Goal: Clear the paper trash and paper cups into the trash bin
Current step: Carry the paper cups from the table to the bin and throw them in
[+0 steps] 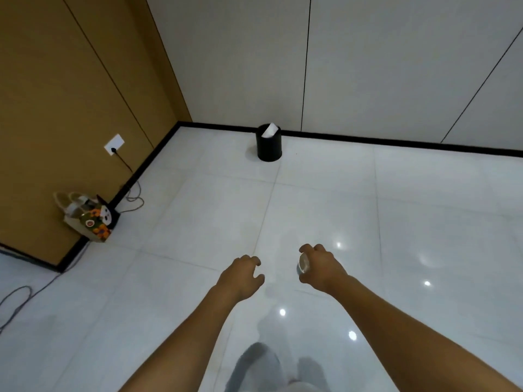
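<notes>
Well short of the bin (269, 142), right hand (319, 264) grips a cup (303, 263); left hand (243, 274) loosely curled, empty. Bin already holds paper (269, 129); cup undelivered.

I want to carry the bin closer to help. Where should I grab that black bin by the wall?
Probably by its top rim, from above. The black trash bin stands upright with an open top, so fingers can hook over the edge. Take the side away from the white paper sticking out.
</notes>
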The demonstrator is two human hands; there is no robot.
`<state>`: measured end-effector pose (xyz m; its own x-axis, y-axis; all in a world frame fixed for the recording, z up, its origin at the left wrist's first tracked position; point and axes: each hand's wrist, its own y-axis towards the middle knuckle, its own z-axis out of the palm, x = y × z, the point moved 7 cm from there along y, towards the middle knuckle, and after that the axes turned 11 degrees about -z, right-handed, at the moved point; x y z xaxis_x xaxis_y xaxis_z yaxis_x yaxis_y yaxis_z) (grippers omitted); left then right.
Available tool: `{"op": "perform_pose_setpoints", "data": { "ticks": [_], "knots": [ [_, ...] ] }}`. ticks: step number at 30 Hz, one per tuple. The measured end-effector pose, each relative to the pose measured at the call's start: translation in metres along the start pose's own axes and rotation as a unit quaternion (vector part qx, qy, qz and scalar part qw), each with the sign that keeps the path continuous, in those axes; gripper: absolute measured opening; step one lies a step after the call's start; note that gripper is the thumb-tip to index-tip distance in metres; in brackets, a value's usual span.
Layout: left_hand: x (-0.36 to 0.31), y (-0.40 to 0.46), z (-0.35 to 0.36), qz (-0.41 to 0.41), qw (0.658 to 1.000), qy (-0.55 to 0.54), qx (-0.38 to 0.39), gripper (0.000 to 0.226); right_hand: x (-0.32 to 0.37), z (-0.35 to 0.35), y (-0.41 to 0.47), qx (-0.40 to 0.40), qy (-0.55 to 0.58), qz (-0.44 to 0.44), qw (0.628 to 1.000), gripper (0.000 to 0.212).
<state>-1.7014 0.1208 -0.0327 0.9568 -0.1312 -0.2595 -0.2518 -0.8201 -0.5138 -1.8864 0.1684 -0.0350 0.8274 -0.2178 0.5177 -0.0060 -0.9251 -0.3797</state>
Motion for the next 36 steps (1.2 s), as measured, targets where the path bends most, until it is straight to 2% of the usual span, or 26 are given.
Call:
{"op": "perform_pose_setpoints", "data": {
  "ticks": [15,23,31,36],
  "knots": [
    [-0.044,0.339,-0.202,0.043,0.999,0.030,0.002,0.046,0.009,-0.162,0.325,-0.051,0.034,0.038,0.997,0.067],
    [-0.103,0.501,-0.253,0.051,0.998,0.030,0.030,0.046,-0.044,-0.239,0.477,-0.042,0.040,0.055,0.997,0.067],
    [-0.171,0.663,-0.324,0.011,0.999,0.001,0.034,0.044,-0.103,-0.347,0.640,-0.033,0.043,0.056,0.997,0.066],
    [-0.184,0.745,-0.365,-0.010,0.999,-0.018,0.024,0.042,-0.112,-0.392,0.732,-0.003,0.025,0.042,0.999,0.067]
  ]
}}
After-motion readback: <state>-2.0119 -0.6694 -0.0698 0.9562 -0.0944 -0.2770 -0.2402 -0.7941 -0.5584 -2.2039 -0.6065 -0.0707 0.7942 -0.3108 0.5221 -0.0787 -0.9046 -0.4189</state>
